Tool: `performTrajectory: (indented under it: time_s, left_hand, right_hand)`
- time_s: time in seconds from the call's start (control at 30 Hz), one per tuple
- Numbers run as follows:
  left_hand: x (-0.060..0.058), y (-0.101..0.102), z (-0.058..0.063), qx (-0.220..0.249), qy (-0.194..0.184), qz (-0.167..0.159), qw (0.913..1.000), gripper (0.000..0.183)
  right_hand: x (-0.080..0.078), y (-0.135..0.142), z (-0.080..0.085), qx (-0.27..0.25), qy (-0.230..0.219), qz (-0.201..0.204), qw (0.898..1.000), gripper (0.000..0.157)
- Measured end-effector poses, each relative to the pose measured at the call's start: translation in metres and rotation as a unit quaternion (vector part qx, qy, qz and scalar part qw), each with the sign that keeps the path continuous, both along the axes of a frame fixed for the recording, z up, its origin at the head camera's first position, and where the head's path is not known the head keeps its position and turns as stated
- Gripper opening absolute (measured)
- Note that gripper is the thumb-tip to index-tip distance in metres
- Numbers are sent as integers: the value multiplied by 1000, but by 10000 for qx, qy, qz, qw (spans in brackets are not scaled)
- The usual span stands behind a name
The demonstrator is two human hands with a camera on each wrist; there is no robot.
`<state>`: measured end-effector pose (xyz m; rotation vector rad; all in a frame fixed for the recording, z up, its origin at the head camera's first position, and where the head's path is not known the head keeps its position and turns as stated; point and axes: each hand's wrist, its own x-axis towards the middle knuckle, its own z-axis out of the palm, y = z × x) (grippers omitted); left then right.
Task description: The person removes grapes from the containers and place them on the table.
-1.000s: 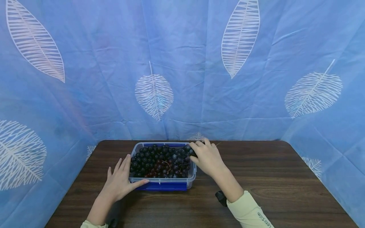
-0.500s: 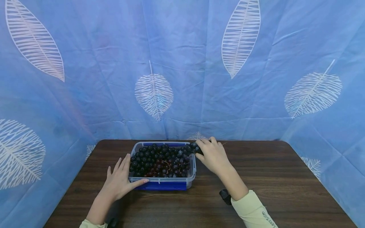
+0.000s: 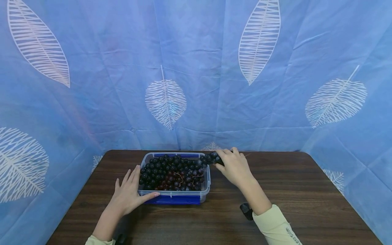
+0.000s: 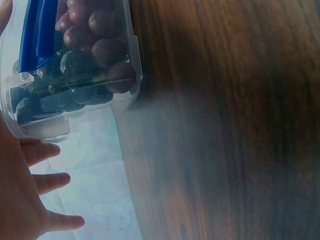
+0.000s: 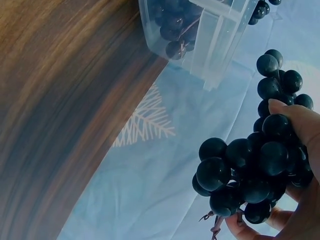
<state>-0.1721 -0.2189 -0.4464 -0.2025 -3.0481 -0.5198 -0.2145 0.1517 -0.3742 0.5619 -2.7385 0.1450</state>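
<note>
A clear plastic container (image 3: pixel 174 193) with blue latches holds dark grapes (image 3: pixel 166 172), some of them reddish with bare stems. My left hand (image 3: pixel 127 195) rests against its left side, fingers straight and thumb along the front rim. In the left wrist view, three fingertips (image 4: pixel 52 182) spread apart past the container's corner (image 4: pixel 50 131). With thumb and curled fingers my right hand (image 3: pixel 235 166) grips a bunch of black grapes (image 5: pixel 262 160) just beyond the right rim. In the head view, the bunch's tail (image 3: pixel 211 158) stretches back over the container's back right corner.
The container stands near the far edge of a dark brown wooden table (image 3: pixel 275 190). Behind and beside it hangs a blue cloth (image 3: pixel 196 68) with white leaf prints. A black device (image 3: pixel 246 211) sits at the right wrist.
My right hand has moved to the right, drawing the bunch of grapes out over the container's right rim. My left hand and the container have stayed in place.
</note>
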Motion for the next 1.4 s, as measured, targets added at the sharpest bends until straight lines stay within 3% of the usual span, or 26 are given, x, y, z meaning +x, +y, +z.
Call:
performTrajectory:
  time_s: [0.47,0.83,1.4]
  left_hand:
    - [1,0,1,15,-45,29,10000,124]
    - [0,0,0,-10,37,2,10000,124]
    - [0,0,1,23,-127,47,9999,127]
  right_hand:
    - [-3,15,-4,-102,-334,-310,9989,54]
    - [-4,23,-9,-104,-261,-350,9990,51]
    - [-9,30,-17,-84,-675,-603,9959,53]
